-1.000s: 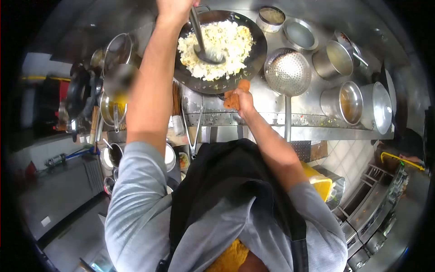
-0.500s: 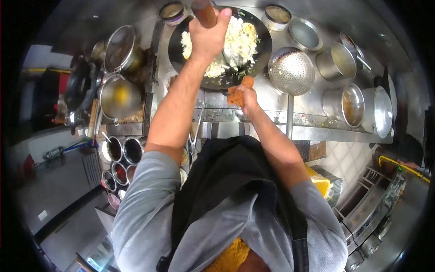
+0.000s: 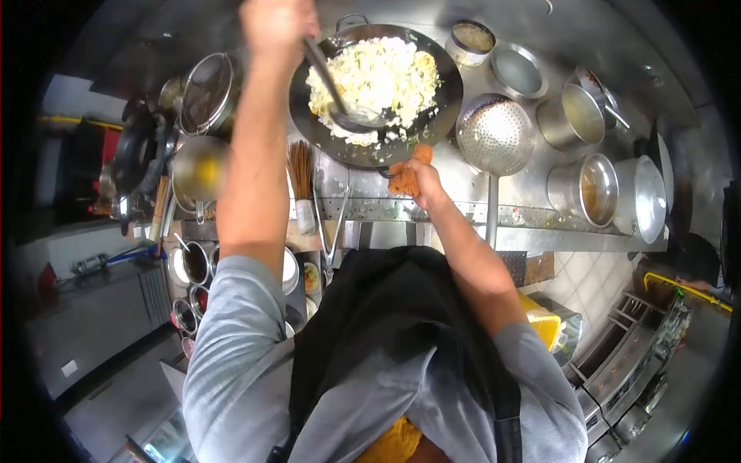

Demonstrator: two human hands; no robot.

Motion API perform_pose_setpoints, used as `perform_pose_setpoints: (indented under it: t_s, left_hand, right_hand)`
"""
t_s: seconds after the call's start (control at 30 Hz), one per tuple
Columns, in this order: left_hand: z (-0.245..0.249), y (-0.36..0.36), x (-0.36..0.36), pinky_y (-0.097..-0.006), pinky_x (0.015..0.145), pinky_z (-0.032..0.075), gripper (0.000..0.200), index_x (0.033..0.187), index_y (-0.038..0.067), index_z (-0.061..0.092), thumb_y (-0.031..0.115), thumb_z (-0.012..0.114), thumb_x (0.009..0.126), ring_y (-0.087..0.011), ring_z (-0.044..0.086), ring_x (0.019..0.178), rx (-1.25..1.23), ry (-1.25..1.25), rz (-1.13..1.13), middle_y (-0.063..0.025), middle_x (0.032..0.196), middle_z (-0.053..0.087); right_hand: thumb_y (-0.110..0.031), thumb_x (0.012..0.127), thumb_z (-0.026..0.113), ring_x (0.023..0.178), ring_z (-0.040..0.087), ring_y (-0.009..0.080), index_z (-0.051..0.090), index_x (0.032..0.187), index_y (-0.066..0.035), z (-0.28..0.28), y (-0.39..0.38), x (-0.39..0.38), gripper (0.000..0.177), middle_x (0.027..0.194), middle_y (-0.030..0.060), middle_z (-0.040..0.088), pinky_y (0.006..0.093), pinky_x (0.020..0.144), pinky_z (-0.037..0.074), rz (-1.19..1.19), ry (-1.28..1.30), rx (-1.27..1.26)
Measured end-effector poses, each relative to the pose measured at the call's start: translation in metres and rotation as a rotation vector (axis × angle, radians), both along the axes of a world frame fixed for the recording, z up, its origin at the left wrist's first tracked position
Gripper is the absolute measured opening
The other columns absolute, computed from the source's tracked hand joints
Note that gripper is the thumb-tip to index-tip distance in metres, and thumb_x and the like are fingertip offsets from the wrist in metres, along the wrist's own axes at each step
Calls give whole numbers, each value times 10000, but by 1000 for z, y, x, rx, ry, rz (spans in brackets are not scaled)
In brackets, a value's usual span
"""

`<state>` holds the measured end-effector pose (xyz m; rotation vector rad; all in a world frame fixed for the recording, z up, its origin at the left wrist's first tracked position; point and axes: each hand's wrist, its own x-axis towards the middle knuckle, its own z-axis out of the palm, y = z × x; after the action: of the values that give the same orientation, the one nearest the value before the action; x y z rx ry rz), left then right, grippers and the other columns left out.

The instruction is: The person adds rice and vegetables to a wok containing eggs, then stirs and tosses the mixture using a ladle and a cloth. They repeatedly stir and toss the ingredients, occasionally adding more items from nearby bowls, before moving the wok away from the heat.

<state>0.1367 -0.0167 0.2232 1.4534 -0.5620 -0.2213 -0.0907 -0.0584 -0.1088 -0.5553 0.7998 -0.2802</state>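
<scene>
A black wok holds a mound of white and yellow food that looks like egg fried rice, flecked with green. My left hand, blurred at the top, is closed round the handle of a ladle. The ladle's bowl rests low in the food, near the wok's front side. My right hand grips an orange-brown cloth wrapped at the wok's near handle. That cloth hides part of the handle.
A perforated skimmer lies right of the wok, with metal pots beyond. On the left are a bamboo brush, tongs, a strainer and several sauce containers. A yellow bin stands below the counter.
My left hand has moved up and left with the ladle, uncovering more of the food and the brush. The wok sits slightly lower in view. My right hand keeps its hold on the cloth.
</scene>
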Motion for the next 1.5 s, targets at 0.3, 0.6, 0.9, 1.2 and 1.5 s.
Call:
perform_pose_setpoints:
  t_s: [0.3,0.6,0.9,1.2,1.5]
  left_hand:
    - [-39,4,54,-312,363,331,329,770,134,463,255,679,987,-133,380,371,-393,87,68,35,535,416]
    - [-73,-28,123,-313,355,298,346,743,157,463,290,662,992,-143,377,361,-276,463,207,26,504,395]
    - [-104,-78,86,-325,338,300,331,766,139,452,236,694,969,-130,367,349,-371,180,194,52,500,384]
    - [-96,-95,77,-335,418,373,340,726,101,517,253,719,952,-131,449,433,-229,-2,259,10,554,479]
    - [-107,-91,94,-344,420,374,369,672,84,517,232,703,954,-170,424,370,-303,-360,520,-25,523,491]
  right_hand:
    - [-133,900,559,885,697,363,548,1151,104,10,-8,-2,345,1050,238,678,508,741,608,89,48,-18]
    - [-96,869,593,884,695,364,526,1154,90,7,0,-5,347,1037,218,659,515,755,605,26,37,9]
    - [-104,897,567,871,686,372,527,1139,105,16,14,0,322,1032,241,658,503,744,610,-113,67,-17]
    - [-94,904,533,848,681,379,536,1109,126,20,9,11,301,1011,252,662,516,698,609,-69,19,-26]
    - [-104,910,538,856,695,360,566,1084,112,9,1,3,279,1011,235,680,493,743,616,70,0,15]
